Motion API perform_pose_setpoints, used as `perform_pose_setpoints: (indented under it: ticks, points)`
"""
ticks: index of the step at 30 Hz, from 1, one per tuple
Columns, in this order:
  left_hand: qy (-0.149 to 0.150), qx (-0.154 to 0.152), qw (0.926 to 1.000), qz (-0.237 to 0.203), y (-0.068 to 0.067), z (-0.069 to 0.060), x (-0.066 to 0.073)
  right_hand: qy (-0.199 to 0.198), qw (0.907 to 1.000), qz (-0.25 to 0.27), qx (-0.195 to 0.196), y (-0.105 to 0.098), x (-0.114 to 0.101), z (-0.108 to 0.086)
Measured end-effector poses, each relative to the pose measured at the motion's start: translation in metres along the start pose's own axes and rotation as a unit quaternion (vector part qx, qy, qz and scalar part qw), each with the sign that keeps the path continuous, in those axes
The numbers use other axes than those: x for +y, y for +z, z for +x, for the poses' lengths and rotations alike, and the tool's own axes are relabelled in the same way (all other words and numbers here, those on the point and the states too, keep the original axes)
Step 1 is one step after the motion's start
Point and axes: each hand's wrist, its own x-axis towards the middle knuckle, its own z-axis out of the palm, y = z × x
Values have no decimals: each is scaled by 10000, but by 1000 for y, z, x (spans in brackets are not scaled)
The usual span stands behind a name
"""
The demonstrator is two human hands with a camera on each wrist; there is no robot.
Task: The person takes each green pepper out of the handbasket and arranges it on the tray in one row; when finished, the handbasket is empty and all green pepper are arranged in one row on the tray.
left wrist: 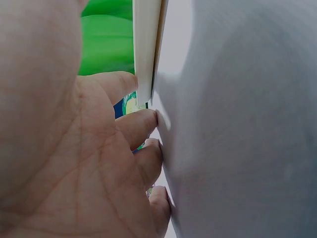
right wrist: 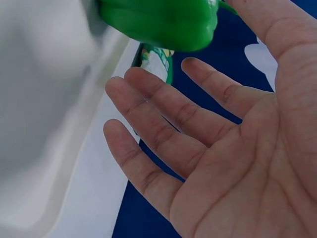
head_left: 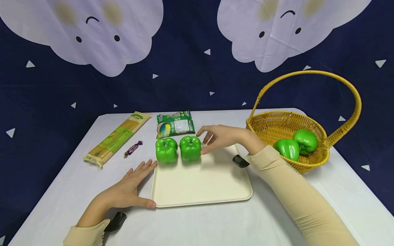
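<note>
Two green bell peppers stand side by side at the back left of a cream tray [head_left: 200,184], a left one [head_left: 166,151] and a right one [head_left: 190,149]. Beside the right pepper is my right hand [head_left: 223,136], its fingers spread and lightly bent around nothing. In the right wrist view, a gap shows between the fingers [right wrist: 158,131] and the green pepper [right wrist: 163,22]. My left hand [head_left: 127,189] is spread along the tray's left edge, thumb at the near corner and fingertips by the left side. Its palm [left wrist: 74,163] faces the tray rim in the left wrist view.
A wicker basket [head_left: 286,118] with a tall handle stands at the right, holding two more green bell peppers [head_left: 297,145]. Behind the tray lies a green packet [head_left: 176,124]. To the left are a long pasta packet [head_left: 118,138] and a purple wrapped candy [head_left: 133,149].
</note>
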Motion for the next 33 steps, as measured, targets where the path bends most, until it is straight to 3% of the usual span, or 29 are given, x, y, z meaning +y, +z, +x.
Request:
perform_pose_setpoints:
  ticks: [16,33]
  points:
    - [7,-16,10000,-86,0,0,1,6,9994,-317,110,-28,7,-54]
    - [-12,-59,10000,-75,0,1,-1,627,9954,-393,603,-64,33,-130]
